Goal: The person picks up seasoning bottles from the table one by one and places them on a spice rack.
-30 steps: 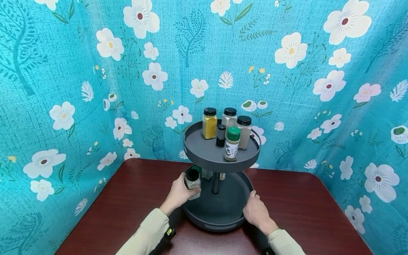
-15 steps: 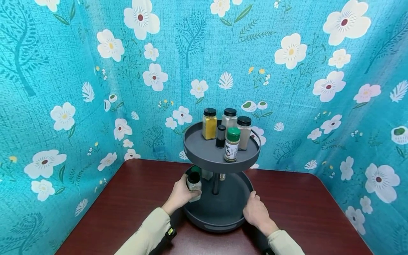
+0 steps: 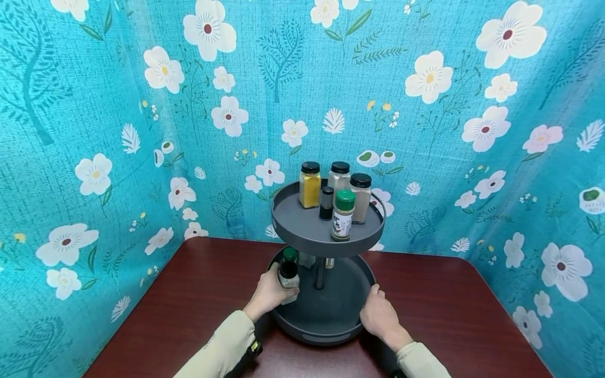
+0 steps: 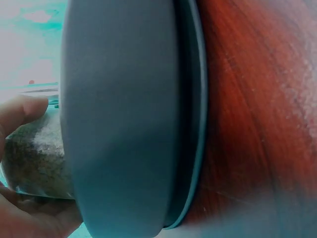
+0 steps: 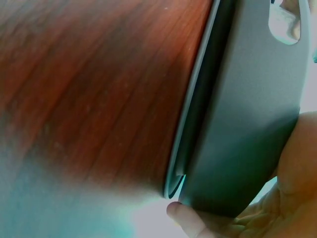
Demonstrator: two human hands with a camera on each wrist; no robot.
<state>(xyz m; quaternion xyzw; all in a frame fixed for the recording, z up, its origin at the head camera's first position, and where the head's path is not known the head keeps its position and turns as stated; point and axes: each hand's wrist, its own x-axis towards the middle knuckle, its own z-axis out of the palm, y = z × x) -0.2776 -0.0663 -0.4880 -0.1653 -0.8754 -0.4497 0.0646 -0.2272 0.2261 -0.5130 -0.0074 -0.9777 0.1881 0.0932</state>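
Note:
A dark grey two-tier spice rack [image 3: 328,317] stands on the table. At the left of its lower tier, my left hand [image 3: 268,291] grips a clear spice jar [image 3: 290,295] with a black lid, thumb and fingers on opposite sides. In the left wrist view the jar [image 4: 37,163] shows speckled contents, and the lower tier's wall [image 4: 119,114] hides its bottom end. My right hand [image 3: 380,316] holds the lower tier's right side. The right wrist view shows fingers [image 5: 188,218] wrapped around that wall [image 5: 247,114].
The upper tier [image 3: 302,223] bears a yellow spice jar [image 3: 310,190], a green-capped shaker [image 3: 342,223], a small dark bottle [image 3: 326,203] and pale jars. A green-lidded jar [image 3: 290,254] and others stand at the lower tier's back. A flowered curtain [image 3: 255,131] surrounds the red-brown table [image 3: 208,278].
My left hand has lowered the spice jar and shifted it slightly right, and more of the green lid behind shows. My right hand keeps its place on the rack.

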